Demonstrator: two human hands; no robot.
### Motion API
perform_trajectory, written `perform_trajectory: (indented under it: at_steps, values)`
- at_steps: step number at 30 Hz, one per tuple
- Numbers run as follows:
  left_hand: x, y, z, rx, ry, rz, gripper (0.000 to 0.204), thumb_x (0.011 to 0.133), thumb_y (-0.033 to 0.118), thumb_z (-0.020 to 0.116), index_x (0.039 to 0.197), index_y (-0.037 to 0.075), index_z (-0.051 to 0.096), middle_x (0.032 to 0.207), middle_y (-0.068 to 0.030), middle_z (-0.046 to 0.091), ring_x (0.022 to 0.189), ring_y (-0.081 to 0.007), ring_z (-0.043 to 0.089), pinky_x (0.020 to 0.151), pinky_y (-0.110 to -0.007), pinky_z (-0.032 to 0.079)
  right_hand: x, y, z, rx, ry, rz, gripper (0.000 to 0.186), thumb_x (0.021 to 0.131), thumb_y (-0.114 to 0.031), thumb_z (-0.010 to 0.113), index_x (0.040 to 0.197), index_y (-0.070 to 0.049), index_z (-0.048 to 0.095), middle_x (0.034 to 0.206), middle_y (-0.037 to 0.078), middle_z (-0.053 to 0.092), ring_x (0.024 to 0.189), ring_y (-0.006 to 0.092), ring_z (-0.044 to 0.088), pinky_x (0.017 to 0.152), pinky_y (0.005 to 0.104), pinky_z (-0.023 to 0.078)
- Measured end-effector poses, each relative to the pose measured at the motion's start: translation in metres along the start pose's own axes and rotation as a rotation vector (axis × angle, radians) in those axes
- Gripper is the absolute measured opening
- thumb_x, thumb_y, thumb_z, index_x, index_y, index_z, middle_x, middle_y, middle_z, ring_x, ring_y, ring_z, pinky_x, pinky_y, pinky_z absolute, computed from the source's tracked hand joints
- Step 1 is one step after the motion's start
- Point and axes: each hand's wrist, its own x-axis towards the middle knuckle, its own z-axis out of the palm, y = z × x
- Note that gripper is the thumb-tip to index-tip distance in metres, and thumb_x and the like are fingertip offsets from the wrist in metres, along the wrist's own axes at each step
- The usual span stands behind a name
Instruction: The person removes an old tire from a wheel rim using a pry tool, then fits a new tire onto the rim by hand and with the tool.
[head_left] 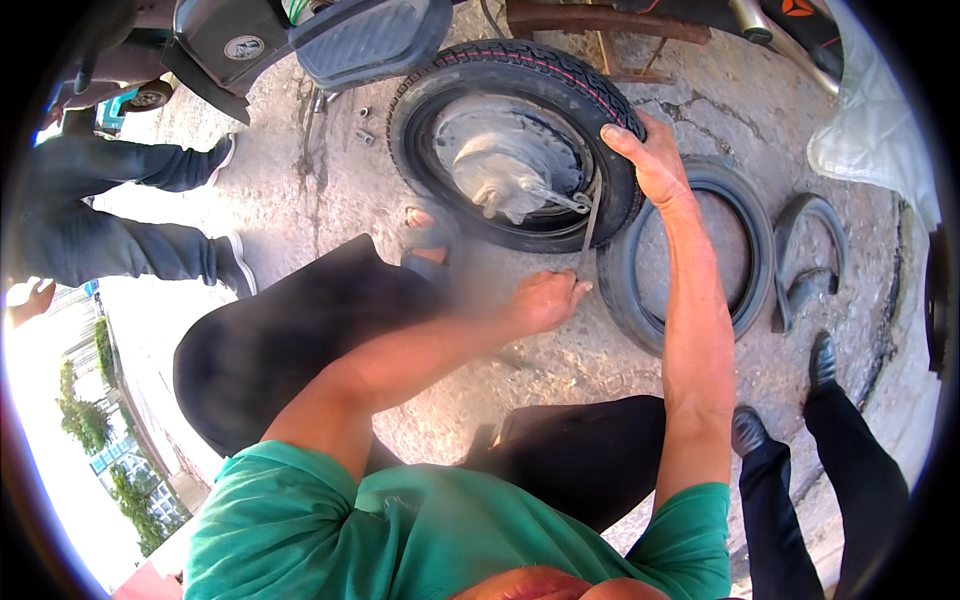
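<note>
A black tyre (400, 130) with red lines on its tread sits around a dusty wheel with a grey hub (490, 150), tilted in front of me. From the hub a short metal arm (555, 198) sticks out toward the right rim. My left hand (546, 301) is closed round the lower end of a thin tyre lever (590, 232), whose upper end lies against the rim at the tyre's inner edge. On the tyre's right side my right hand (652, 165) grips the tread, thumb over the sidewall.
A worn tyre (757, 240) lies right of the wheel, beside a cut rubber piece (835, 235). A scooter footboard (375, 45) hangs above the wheel. Small metal parts (364, 125) lie on the concrete. People's legs stand at left (150, 250) and lower right (850, 450).
</note>
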Motion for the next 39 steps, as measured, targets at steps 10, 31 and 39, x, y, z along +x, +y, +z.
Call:
perform_trajectory:
  at_steps: [10,31,39]
  values:
    - [-0.075,0.074,-0.064,-0.838,-0.123,-0.558,0.044,0.105,0.043,0.053,0.087,0.004,0.064,0.07,-0.0035,0.058,0.063,-0.0168,0.057,0.061,-0.036,0.047,-0.005,-0.018,0.003,0.185,-0.058,0.008,0.075,0.078,-0.052,0.078,0.123,0.006,0.068,0.112,0.012,0.073,0.103,0.0182,0.065,0.093,0.0334,0.05]
    - [-0.072,0.01,-0.332,0.36,-0.103,0.166,0.034,0.098,0.032,0.062,0.103,-0.002,0.066,0.071,-0.0133,0.062,0.067,-0.0282,0.064,0.069,-0.044,0.051,-0.01,-0.016,0.009,0.26,-0.042,0.035,0.064,0.083,-0.041,0.078,0.126,0.007,0.066,0.114,0.011,0.071,0.1,0.0163,0.065,0.092,0.0321,0.051]
    - [-0.02,0.023,-0.313,0.624,-0.183,0.201,0.023,0.096,0.017,0.056,0.099,-0.001,0.07,0.09,-0.0245,0.07,0.091,-0.0411,0.07,0.086,-0.053,0.053,-0.013,-0.01,0.003,0.211,-0.033,0.019,0.071,0.083,-0.047,0.073,0.127,0.008,0.063,0.117,0.012,0.07,0.104,0.019,0.064,0.095,0.0331,0.049]
